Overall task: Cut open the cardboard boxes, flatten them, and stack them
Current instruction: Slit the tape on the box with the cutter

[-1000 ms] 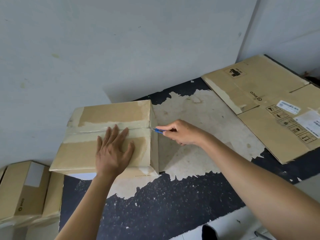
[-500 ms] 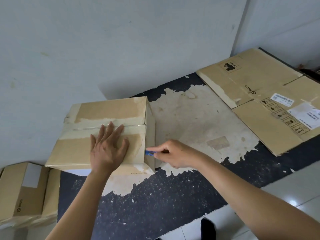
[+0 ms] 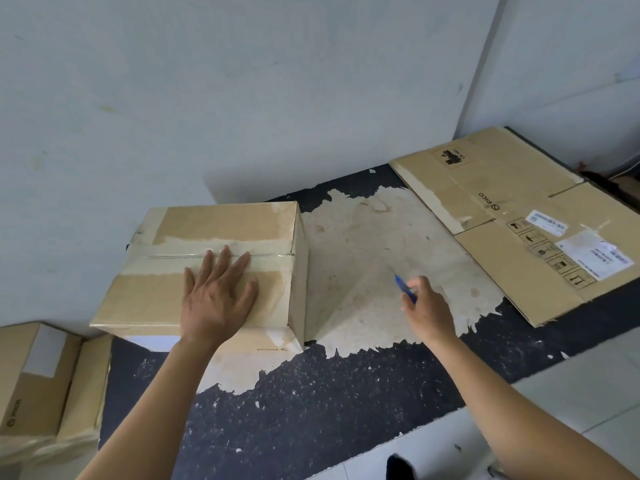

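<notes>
Your left hand (image 3: 218, 299) presses flat on the taped brown cardboard box (image 3: 221, 223) at the wall edge of the worn black floor mat (image 3: 311, 410); your right hand (image 3: 427, 306) grips a blue cutter (image 3: 403, 287).

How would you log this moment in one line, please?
left hand: flat on taped box | right hand: holds blue cutter, off box | flattened cardboard: right

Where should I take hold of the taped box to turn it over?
Probably the right side face, coming from the right: the box is taped shut, so no flap offers a grip, and its back sits near the wall. The left hand lies flat on top; the right hand holds the cutter.
</notes>
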